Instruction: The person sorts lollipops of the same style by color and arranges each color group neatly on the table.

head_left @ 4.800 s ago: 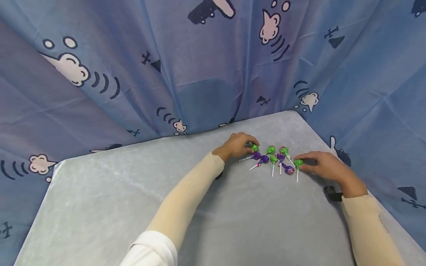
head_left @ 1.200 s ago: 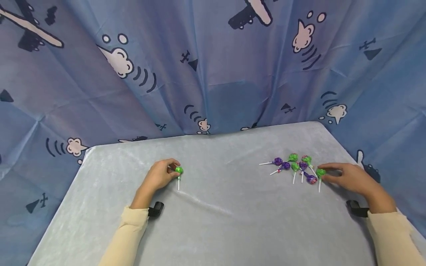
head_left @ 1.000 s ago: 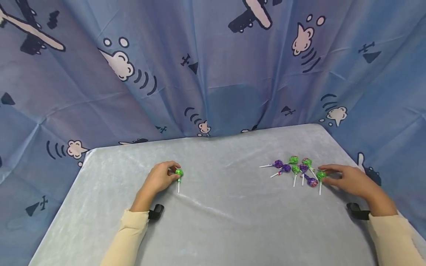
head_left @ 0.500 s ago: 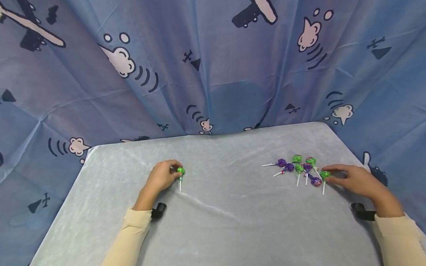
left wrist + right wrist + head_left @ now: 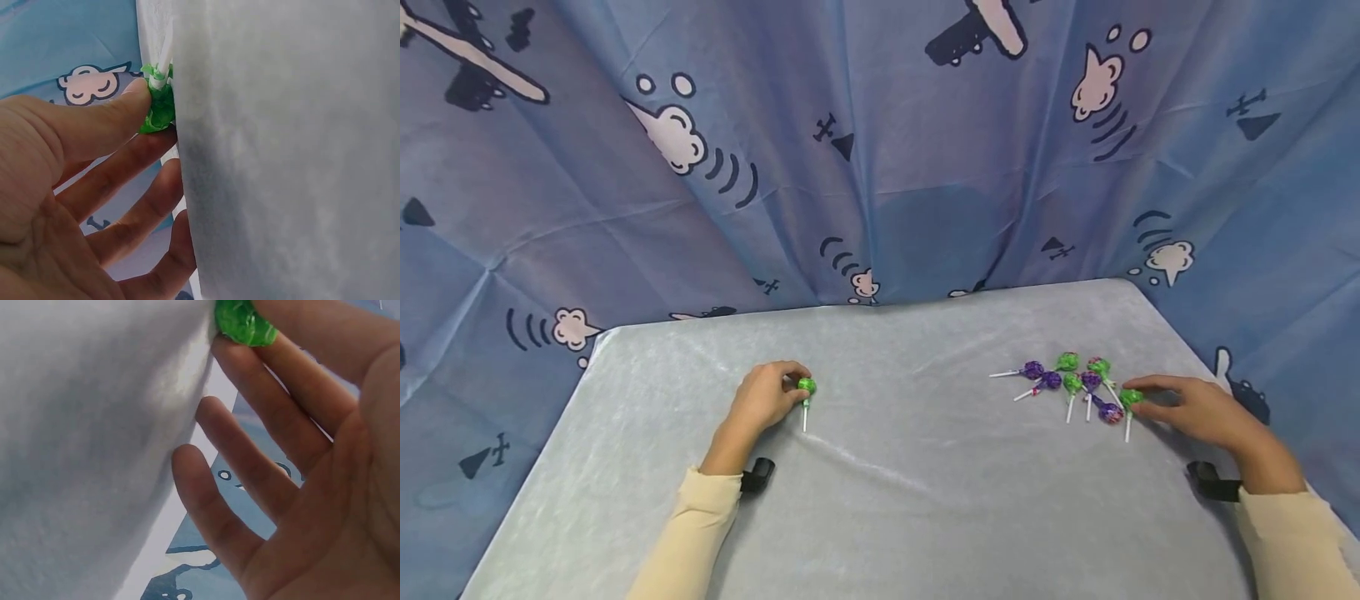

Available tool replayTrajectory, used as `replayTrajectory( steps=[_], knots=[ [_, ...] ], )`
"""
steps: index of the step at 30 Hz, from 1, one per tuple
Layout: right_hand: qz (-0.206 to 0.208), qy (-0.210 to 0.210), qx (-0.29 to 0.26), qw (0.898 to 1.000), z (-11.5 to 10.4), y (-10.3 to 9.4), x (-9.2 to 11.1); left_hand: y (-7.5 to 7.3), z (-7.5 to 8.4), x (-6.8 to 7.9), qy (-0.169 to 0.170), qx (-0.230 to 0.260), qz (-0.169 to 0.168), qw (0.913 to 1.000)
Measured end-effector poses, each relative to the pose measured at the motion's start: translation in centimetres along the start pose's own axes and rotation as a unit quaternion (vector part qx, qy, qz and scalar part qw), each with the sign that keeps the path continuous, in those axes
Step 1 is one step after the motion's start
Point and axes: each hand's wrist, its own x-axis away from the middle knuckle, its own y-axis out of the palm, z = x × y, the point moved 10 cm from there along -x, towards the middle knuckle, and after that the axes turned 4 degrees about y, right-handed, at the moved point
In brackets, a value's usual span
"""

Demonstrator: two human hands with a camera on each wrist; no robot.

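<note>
On the left part of the table, my left hand [image 5: 765, 397] pinches a green-wrapped lollipop [image 5: 807, 386] by its head, the white stick pointing toward me. The left wrist view has the thumb and a fingertip on the green wrapper [image 5: 160, 107], low at the cloth. Over at the right, my right hand [image 5: 1198, 410] pinches another green lollipop [image 5: 1131, 399] between thumb and fingers. Its green head [image 5: 245, 322] is partly cut off at the top of the right wrist view. Beside that hand lies a cluster of green lollipops [image 5: 1068, 361] and purple lollipops [image 5: 1110, 412].
A pale grey cloth [image 5: 880, 467] covers the table. Behind and to the right hangs a blue curtain [image 5: 925, 225] with cartoon planes and clouds, meeting the table's far and right edges. Purple lollipops [image 5: 1033, 370] at the cluster's left side have sticks pointing left.
Since the oldest frame, my left hand has carried a green lollipop from the cluster's left side to the table's left part. Over the last second both hands stay nearly still.
</note>
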Motion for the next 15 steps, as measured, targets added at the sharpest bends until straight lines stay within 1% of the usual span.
replayTrajectory(
  steps=[3,8,15],
  knots=[
    [-0.004,0.004,-0.001,1.000,0.08,0.09,-0.02,0.04,-0.13,0.11,-0.001,-0.004,-0.002,1.0000],
    [0.000,0.006,-0.002,1.000,0.15,-0.22,-0.14,-0.23,-0.04,0.03,-0.003,-0.003,0.008,1.0000],
    [-0.003,0.007,-0.006,1.000,0.11,0.04,-0.04,0.00,-0.11,0.00,-0.009,-0.012,0.002,0.9999]
  ],
)
